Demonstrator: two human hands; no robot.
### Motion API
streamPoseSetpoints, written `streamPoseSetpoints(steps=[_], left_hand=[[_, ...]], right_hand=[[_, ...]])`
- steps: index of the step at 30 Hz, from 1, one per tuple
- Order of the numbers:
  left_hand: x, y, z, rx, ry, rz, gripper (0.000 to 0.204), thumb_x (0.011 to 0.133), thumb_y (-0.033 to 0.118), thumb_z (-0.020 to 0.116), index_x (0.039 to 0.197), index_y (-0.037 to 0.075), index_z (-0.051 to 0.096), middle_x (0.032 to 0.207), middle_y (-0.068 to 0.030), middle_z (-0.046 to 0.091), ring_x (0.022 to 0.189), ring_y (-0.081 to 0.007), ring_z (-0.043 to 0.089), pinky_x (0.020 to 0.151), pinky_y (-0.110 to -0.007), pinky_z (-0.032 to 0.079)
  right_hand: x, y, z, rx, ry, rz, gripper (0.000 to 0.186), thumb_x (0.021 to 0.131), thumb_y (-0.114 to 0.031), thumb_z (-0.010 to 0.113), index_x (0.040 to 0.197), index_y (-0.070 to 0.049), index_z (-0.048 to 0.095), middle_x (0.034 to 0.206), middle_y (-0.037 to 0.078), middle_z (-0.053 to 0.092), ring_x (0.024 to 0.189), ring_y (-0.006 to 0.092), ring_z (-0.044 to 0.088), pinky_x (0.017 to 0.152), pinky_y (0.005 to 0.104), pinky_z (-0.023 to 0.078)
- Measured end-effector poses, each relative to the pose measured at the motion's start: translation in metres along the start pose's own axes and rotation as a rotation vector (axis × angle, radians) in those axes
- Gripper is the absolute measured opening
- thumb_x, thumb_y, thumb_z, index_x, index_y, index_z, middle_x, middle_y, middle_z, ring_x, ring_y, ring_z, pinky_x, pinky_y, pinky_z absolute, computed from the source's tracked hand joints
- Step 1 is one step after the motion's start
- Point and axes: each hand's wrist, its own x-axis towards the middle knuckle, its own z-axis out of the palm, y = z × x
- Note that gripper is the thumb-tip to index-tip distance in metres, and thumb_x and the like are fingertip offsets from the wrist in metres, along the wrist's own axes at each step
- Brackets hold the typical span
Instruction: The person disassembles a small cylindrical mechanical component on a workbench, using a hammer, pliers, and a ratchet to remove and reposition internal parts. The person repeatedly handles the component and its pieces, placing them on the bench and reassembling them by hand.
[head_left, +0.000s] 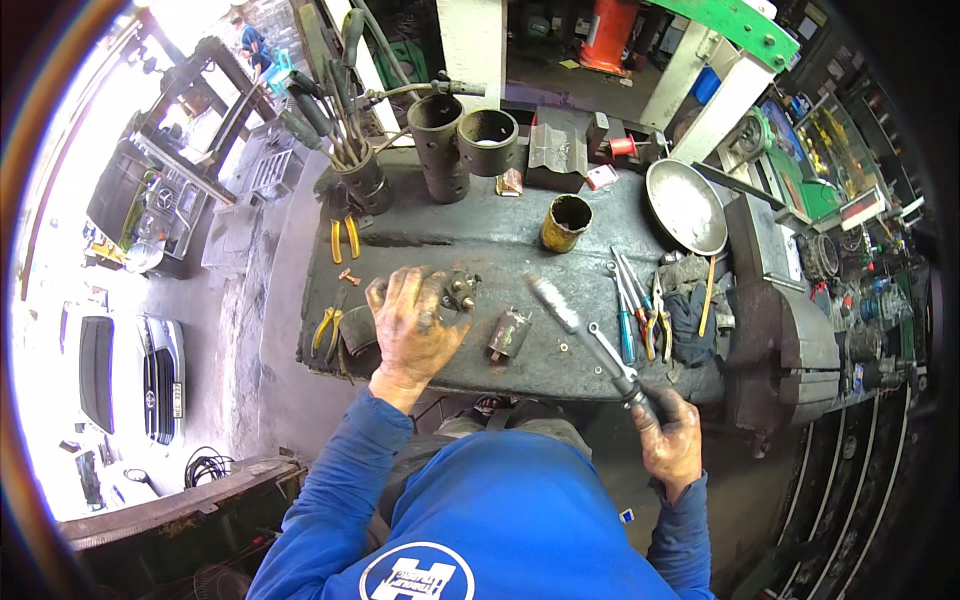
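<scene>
Head view shows me working with both hands at the near edge of a dark tabletop [480, 240]. My left grip [405, 315] is closed over a dark round part [460, 291] with bright studs, its studded face turned outward past my fingers; whether it rests on the surface or is lifted I cannot tell, since my hand hides its underside. My right grip [670, 437] is wrapped around the handle of a long tool [563, 311], whose pale end is too blurred to name. As I judge it, the step in hand is steadying the part on one side with the tool ready on the other. The next move calls for a firm left hold and a careful right wrist, because a metal cylinder [511, 331] lies between my hands. My left forearm slants up from the lower left, back of the hand uppermost, fingers curled forward and thumb toward the right. My right forearm rises nearly straight, its hand just off the tabletop edge, thumb on the inner side, with the tool angled forward and leftward, well apart from the part.
</scene>
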Motion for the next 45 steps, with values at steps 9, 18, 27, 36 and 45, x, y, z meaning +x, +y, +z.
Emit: streamPoseSetpoints(steps=[9,18,27,36,45], left_hand=[[0.005,0.018,0.023,0.008,-0.053,0.065,0.049,0.065,0.023,0.091,0.109,0.013,0.073,0.109,-0.0077,0.070,0.107,-0.0284,0.067,0.100,-0.049,0.041],[-0.007,0.033,0.061,-0.095,-0.142,0.170,0.055,0.065,0.026,0.090,0.115,0.012,0.073,0.116,-0.0066,0.072,0.108,-0.0271,0.069,0.100,-0.050,0.041],[-0.059,0.082,0.116,-0.357,-0.406,0.119,0.051,0.068,0.028,0.091,0.113,0.011,0.075,0.111,-0.0105,0.073,0.105,-0.0306,0.069,0.095,-0.047,0.047],[-0.111,0.112,0.154,-0.567,-0.650,0.116,0.047,0.078,0.031,0.087,0.119,0.009,0.075,0.114,-0.0109,0.073,0.111,-0.0323,0.068,0.097,-0.047,0.048],[-0.116,0.108,0.158,-0.400,-0.797,0.085,0.061,0.077,0.032,0.089,0.132,0.011,0.073,0.132,-0.0157,0.067,0.127,-0.0366,0.057,0.108,-0.049,0.046]], right_hand=[[0.019,-0.014,0.015,-0.124,-0.123,0.000,0.031,0.095,-0.021,0.077,0.118,-0.001,0.074,0.103,0.023,0.077,0.094,0.0420,0.076,0.083,0.0467,0.059],[0.006,-0.005,0.001,-0.300,-0.078,-0.013,0.036,0.095,-0.026,0.077,0.122,-0.004,0.074,0.101,0.019,0.076,0.089,0.0398,0.075,0.077,0.0475,0.060],[-0.022,0.016,-0.036,-0.466,-0.123,0.158,0.033,0.094,-0.028,0.076,0.119,-0.006,0.074,0.096,0.018,0.076,0.085,0.0394,0.075,0.076,0.0500,0.059],[-0.047,0.028,-0.041,-0.629,-0.245,0.342,0.029,0.095,-0.025,0.074,0.117,-0.006,0.073,0.093,0.018,0.075,0.084,0.0413,0.073,0.075,0.0524,0.056],[-0.019,0.006,-0.039,-0.782,-0.336,0.280,0.022,0.097,-0.030,0.071,0.100,-0.008,0.068,0.084,0.020,0.073,0.070,0.0403,0.074,0.063,0.0522,0.059]])
